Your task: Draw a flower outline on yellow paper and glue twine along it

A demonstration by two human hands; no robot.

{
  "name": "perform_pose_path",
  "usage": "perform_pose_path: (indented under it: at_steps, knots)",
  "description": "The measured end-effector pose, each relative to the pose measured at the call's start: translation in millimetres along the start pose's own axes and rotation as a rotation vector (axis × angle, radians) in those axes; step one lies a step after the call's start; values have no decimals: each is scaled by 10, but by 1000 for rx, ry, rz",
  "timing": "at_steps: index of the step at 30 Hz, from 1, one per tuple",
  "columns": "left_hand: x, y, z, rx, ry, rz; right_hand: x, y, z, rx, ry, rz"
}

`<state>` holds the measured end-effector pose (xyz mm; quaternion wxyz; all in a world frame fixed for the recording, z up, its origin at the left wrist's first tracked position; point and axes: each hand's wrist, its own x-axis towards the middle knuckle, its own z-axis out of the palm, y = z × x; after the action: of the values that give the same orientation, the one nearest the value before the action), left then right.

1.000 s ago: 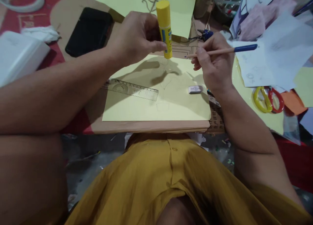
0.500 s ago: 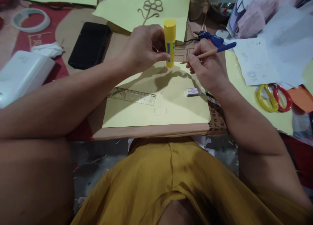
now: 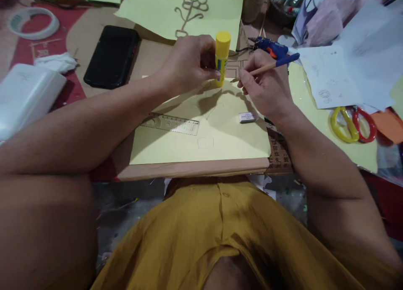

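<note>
My left hand (image 3: 197, 63) grips a yellow glue stick (image 3: 222, 55), holding it upright with its base on the yellow paper (image 3: 170, 151). In my right hand (image 3: 264, 80) is a pencil (image 3: 267, 67) with a blue end, its tip close to the paper beside the glue stick's base. Faint pencil lines and a small drawn rectangle show on the sheet. A clear ruler (image 3: 176, 124) lies on the paper's left part, and a white eraser (image 3: 247, 117) rests near its right edge.
A black phone (image 3: 111, 57), a tape roll (image 3: 53, 25) and a white box-like object (image 3: 28, 95) are at the left. Behind lies a sheet with a drawn flower (image 3: 190, 9). On the right are a blue glue gun (image 3: 272, 46), scissors (image 3: 344, 124) and white papers (image 3: 362, 67).
The glue stick, in my left hand, has shifted slightly right and tilted a little. The pencil tip has moved slightly left, closer to its base.
</note>
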<state>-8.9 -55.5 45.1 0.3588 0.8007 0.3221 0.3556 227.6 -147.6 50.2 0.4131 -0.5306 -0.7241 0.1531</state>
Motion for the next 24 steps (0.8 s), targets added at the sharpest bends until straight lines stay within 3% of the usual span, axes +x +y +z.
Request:
perform_pose_path:
  at_steps: [8, 17, 24]
  knots:
    - [6, -62, -40, 69, -28, 52, -1, -4, -7, -20, -26, 13]
    - [13, -1, -14, 95, 16, -12, -5, -59, -43, -92, -44, 28]
    - [20, 21, -35, 109, -21, -31, -5, -43, -31, -101, -58, 35]
